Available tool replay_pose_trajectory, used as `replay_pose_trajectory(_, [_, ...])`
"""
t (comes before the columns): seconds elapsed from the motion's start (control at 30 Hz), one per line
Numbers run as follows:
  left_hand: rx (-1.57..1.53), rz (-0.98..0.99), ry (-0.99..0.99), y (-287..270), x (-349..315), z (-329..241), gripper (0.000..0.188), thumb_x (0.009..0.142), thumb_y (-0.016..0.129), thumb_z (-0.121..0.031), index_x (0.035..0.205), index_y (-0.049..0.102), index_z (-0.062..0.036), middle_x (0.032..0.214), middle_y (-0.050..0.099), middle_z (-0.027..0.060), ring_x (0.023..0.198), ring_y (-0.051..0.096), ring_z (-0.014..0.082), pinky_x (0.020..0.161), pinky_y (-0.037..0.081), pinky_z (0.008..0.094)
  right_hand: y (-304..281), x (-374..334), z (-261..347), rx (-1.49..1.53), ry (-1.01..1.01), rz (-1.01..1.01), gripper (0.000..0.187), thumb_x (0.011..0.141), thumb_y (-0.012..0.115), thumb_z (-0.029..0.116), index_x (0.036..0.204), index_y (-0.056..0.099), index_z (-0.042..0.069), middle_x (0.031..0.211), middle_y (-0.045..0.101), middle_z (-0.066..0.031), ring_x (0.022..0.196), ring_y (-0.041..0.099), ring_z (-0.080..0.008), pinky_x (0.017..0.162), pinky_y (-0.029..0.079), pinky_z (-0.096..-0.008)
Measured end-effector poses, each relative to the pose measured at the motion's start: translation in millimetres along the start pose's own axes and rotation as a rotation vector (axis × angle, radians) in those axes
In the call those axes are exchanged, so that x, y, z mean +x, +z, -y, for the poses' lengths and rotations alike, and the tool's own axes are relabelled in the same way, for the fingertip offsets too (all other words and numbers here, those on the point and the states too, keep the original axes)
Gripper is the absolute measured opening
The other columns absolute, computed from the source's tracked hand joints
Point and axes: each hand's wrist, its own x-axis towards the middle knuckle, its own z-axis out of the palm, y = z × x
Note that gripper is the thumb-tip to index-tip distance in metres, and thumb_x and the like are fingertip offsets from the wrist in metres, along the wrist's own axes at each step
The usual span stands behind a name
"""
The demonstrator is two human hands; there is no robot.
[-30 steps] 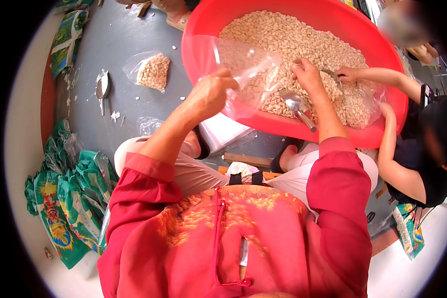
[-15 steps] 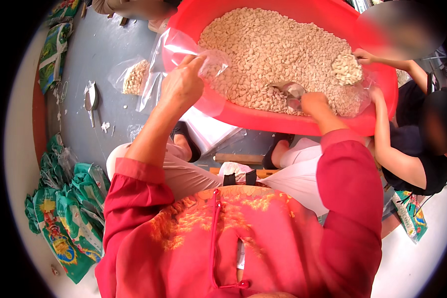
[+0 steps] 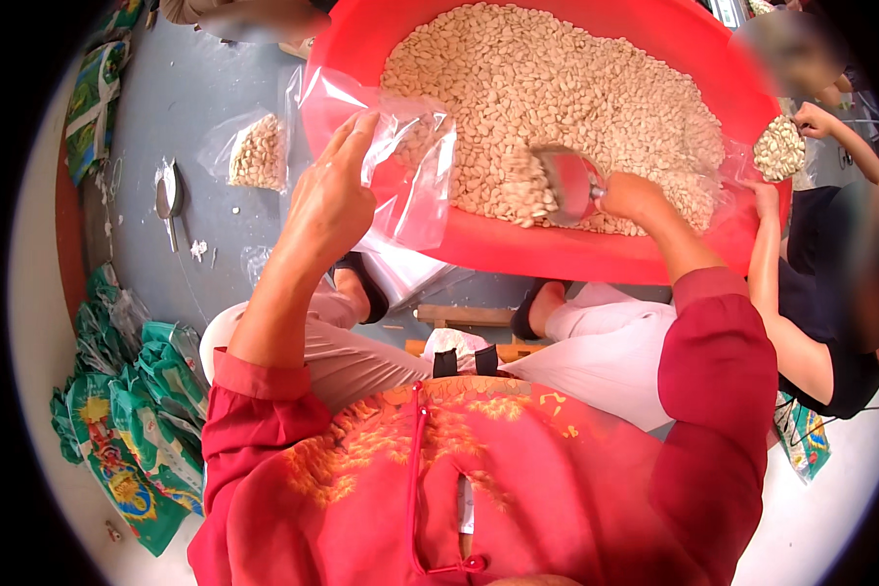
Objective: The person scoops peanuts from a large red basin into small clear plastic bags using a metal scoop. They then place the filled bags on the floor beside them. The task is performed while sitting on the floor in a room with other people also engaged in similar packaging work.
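My left hand (image 3: 334, 190) has its fingers closed on the edge of a clear plastic bag (image 3: 422, 200), which hangs over the near left side of a red tub (image 3: 527, 256). Pale, flat bean-like seeds (image 3: 518, 78) are heaped inside the tub. My right hand (image 3: 637, 198) grips the handle of a metal scoop (image 3: 573, 176) over the near part of the heap. The scoop's mouth faces left, toward the bag, with blurred seeds at its lip. I cannot tell whether any seeds are in the bag.
A filled clear bag (image 3: 258, 151) and a small metal scoop (image 3: 169, 195) lie on the grey floor at left. Green printed bags (image 3: 132, 430) are piled lower left. At right, a co-worker's hand (image 3: 816, 120) holds a scoop of seeds (image 3: 779, 148). A wooden stool (image 3: 469, 315) stands between my legs.
My right hand has drawn the scoop up from the seeds and turned it leftward. The bag in my left hand has spread further over the tub. The co-worker's seeds have shifted right, past the rim.
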Motion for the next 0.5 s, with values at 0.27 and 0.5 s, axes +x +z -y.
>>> replay_pose_trajectory(0.27, [-0.050, -0.016, -0.005, 2.5, 4.3, 4.7, 0.062, 0.062, 0.034, 0.014, 0.121, 0.039, -0.0030, 0.126, 0.038, 0.0181, 0.115, 0.037, 0.0342, 0.094, 0.032, 0.0351, -70.3, 84.2, -45.8, -0.064, 0.222, -0.638, 0.028, 0.079, 0.049, 0.030, 0.086, 0.063, 0.006, 0.081, 0.062, -0.0154, 0.078, 0.061, -0.0294, 0.067, 0.047, -0.0390])
replay_pose_trajectory(0.5, [-0.053, -0.005, -0.030, 5.8, 9.1, 7.2, 0.063, 0.061, 0.036, 0.013, 0.122, 0.038, -0.0030, 0.127, 0.037, 0.0178, 0.117, 0.035, 0.0331, 0.094, 0.032, 0.0343, -40.1, 90.2, 15.7, -0.317, -0.016, -0.469, 0.025, 0.080, 0.043, 0.014, 0.093, 0.061, 0.004, 0.090, 0.061, -0.0136, 0.083, 0.060, -0.0254, 0.069, 0.049, -0.0361])
